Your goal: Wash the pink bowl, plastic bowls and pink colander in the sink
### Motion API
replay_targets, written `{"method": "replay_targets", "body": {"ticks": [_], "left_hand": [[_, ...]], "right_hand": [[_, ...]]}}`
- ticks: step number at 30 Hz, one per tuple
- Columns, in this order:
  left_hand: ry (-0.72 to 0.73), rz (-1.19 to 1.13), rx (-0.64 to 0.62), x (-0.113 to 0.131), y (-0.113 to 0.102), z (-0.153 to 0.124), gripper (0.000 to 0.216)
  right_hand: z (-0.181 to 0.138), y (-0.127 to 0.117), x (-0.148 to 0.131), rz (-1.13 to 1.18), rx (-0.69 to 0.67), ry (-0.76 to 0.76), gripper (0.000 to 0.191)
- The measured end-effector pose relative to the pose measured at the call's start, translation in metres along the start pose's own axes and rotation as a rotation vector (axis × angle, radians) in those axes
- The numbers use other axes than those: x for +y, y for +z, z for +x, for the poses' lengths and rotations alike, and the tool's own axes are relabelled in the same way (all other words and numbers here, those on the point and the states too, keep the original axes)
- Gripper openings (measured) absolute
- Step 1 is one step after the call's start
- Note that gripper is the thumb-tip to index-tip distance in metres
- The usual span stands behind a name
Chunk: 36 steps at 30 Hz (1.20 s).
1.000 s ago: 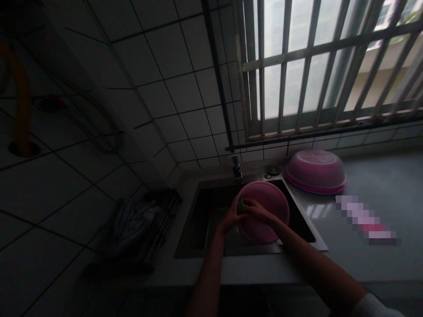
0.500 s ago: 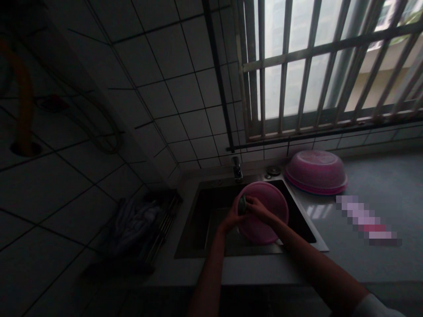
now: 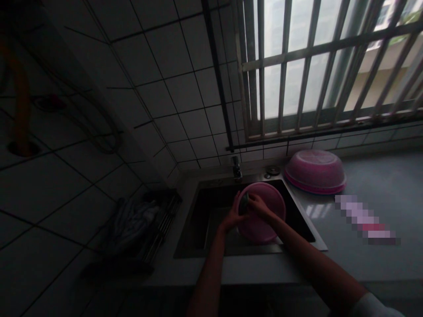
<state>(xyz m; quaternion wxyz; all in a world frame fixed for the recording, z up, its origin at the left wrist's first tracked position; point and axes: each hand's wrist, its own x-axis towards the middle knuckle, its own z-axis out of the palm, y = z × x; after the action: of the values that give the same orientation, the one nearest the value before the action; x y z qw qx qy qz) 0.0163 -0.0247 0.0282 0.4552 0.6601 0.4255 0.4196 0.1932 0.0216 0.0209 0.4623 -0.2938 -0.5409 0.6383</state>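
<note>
The left hand (image 3: 232, 216) clamps the pink basin (image 3: 266, 220) at its rim; the right hand (image 3: 258, 205) pinches a dark scrubber (image 3: 243, 203). It is likely light, wet, slippery; hold the rim.

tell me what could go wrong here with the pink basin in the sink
The pink basin stands tilted in the sink, steadied by the left hand at its rim; a wet grip could slip. The light is dim, so the right hand with the dark pad may miss dirt.
</note>
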Motion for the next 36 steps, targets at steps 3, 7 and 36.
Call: {"method": "replay_targets", "body": {"ticks": [3, 7, 36], "left_hand": [[-0.006, 0.004, -0.014, 0.003, 0.001, 0.001, 0.113], [-0.115, -0.134, 0.033, 0.007, 0.001, -0.002, 0.103], [-0.016, -0.061, -0.012, -0.001, 0.003, 0.002, 0.109]], "right_hand": [[0.003, -0.007, -0.004, -0.007, 0.087, -0.024, 0.038], [0.001, -0.004, 0.0, -0.04, -0.053, -0.019, 0.038], [-0.001, -0.008, -0.008, -0.036, 0.134, -0.003, 0.037]]}}
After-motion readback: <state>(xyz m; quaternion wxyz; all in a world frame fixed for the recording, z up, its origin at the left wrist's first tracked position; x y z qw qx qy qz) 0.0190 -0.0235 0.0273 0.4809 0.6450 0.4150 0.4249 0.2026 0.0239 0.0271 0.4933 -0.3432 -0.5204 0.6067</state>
